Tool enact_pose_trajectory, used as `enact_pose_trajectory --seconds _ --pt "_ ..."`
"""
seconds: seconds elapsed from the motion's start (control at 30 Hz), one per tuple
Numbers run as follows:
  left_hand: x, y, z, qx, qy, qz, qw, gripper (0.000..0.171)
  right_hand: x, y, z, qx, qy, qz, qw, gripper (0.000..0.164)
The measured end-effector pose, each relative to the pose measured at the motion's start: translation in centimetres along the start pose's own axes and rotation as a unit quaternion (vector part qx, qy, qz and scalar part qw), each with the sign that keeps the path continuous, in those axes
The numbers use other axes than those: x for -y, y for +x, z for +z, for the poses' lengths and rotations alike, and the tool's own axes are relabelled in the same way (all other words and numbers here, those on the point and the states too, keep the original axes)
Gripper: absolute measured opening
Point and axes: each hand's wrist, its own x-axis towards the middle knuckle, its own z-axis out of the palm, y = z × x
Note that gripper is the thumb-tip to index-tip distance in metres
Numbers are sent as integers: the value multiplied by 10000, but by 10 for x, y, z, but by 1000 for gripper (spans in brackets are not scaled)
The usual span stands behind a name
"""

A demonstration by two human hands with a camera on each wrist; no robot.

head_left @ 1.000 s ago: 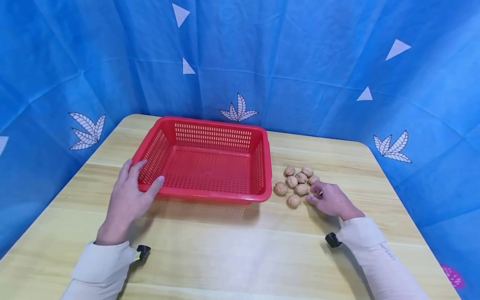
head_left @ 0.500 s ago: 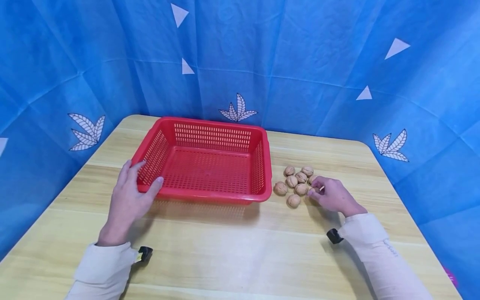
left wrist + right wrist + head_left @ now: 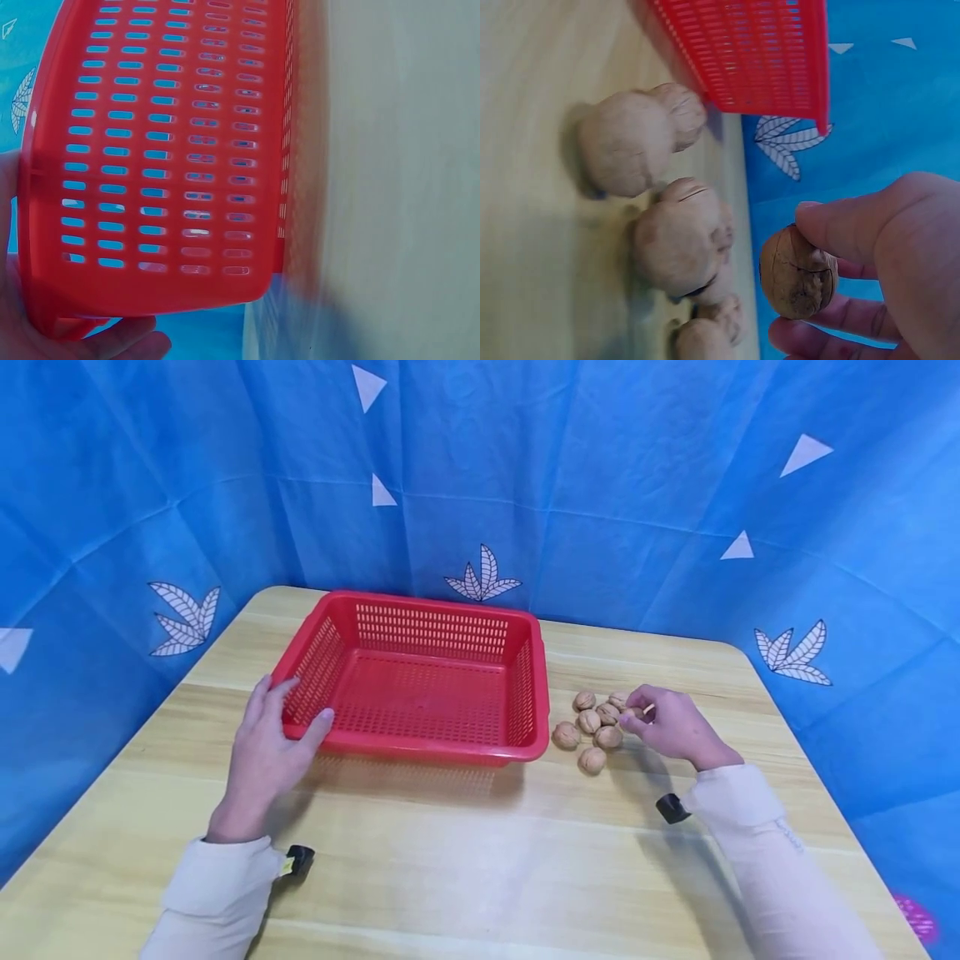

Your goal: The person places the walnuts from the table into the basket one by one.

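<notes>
A red plastic basket with slotted walls [image 3: 420,746] stands at the left and middle of the table in the head view. My left hand [image 3: 262,760] grips its near left corner, fingers and thumb round the rim. Between the thumb and fingers of my right hand [image 3: 678,727] I pinch a walnut [image 3: 799,274], raised over the table beside the others. Several loose walnuts [image 3: 592,760] lie in a cluster to the right of the basket, partly behind my right fingertips in the head view. No walnut shows inside the basket.
The light wooden table [image 3: 465,860] has rounded far corners. Blue cloth [image 3: 637,468] with white triangles and leaf prints hangs behind it and on both sides. A small black wrist camera [image 3: 672,808] sticks out from the right sleeve, another [image 3: 302,862] from the left.
My right hand has taken a walnut from the near right side of the cluster and lifted it. My left hand and the basket stay in place; the head view shifts slightly.
</notes>
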Motion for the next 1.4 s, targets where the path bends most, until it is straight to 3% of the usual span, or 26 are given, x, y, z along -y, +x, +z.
enact_pose_trajectory --seconds 0.73,1.07,1.4 --pt "0 0 2 -43 -56 -5 10000 77 44 31 -25 -141 -27 -449 9989 26" --pt "2 0 2 -27 -54 -50 10000 77 71 47 -27 -169 42 -755 9970 23" --pt "2 0 1 -67 -27 8 10000 76 91 57 -20 -69 277 -804 9964 23"
